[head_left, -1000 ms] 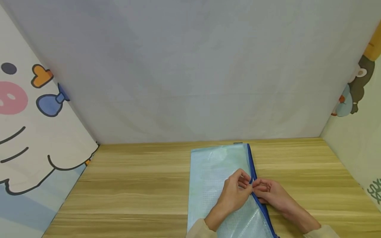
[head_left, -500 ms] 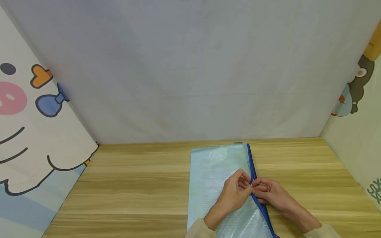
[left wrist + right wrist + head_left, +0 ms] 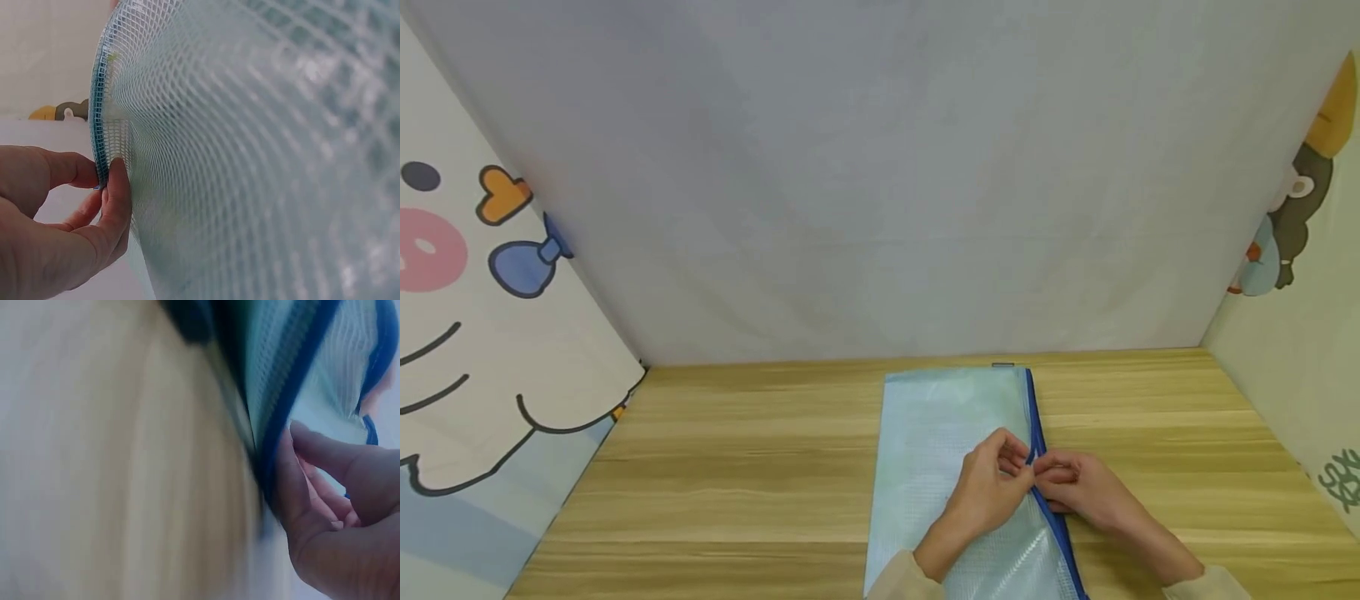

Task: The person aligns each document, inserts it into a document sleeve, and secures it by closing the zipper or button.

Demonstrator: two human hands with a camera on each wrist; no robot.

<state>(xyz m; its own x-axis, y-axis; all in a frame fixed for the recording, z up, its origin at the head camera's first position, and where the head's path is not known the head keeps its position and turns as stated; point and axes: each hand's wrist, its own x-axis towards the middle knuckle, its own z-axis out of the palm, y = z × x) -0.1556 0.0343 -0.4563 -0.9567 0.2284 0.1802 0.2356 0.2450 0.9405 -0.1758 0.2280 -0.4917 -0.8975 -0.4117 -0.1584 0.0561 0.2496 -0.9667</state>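
A pale blue-green mesh zipper pouch (image 3: 940, 417) lies lengthwise on the table, its dark blue zipper edge (image 3: 1056, 525) along the right side. My left hand (image 3: 987, 487) pinches the near lip of that edge about halfway along; in the left wrist view, thumb and fingers meet on the blue rim (image 3: 98, 119). Just right of it, my right hand (image 3: 1090, 492) grips the opposite lip. The right wrist view shows the blue edges (image 3: 294, 387) parted, with pale mesh between them. Whether anything lies inside the pouch cannot be made out.
The wood-grain table (image 3: 737, 467) runs back to a plain grey-white cloth wall (image 3: 880, 183). Cartoon-printed panels stand at the left (image 3: 490, 358) and right (image 3: 1292, 350). A small dark-outlined tab (image 3: 1003, 365) shows at the pouch's far end.
The head view has shifted slightly. Both hands keep nearly the same hold on the pouch's zipper edge.
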